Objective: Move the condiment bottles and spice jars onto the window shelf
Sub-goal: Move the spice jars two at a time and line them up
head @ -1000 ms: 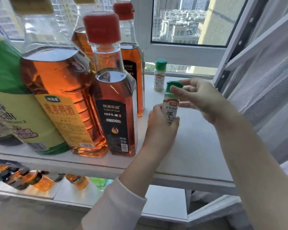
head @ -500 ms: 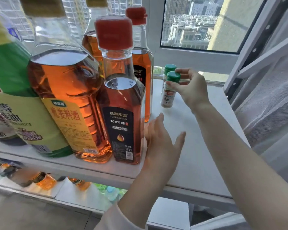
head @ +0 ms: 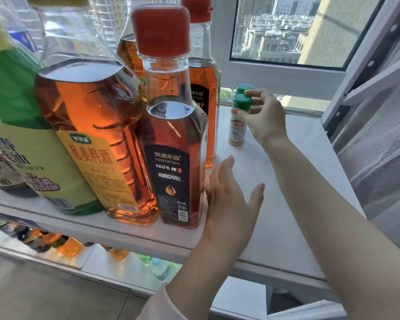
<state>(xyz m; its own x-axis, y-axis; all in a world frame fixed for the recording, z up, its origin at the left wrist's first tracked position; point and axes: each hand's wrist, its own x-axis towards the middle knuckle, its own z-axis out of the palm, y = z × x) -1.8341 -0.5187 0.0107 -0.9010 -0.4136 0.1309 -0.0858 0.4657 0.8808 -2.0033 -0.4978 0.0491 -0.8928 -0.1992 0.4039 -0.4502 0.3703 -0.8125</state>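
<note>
Green-capped jar (head: 238,122) now stands on shelf (head: 286,204) w/ my right hand (head: 264,118) pinching its cap, beside 2nd jar (head: 243,88) & oil bottles (head: 173,144); left hand (head: 229,199) open, empty — task approx. done, release pending.

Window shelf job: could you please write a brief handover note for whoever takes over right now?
Right hand: fingers on the small green-capped spice jar, standing on the white window shelf in front of a second green-capped jar.
Left hand: open, empty, beside the red-capped amber oil bottle.
Done: large bottles and both jars are on the shelf.
Left: release the jar; nothing more to move is visible.
</note>
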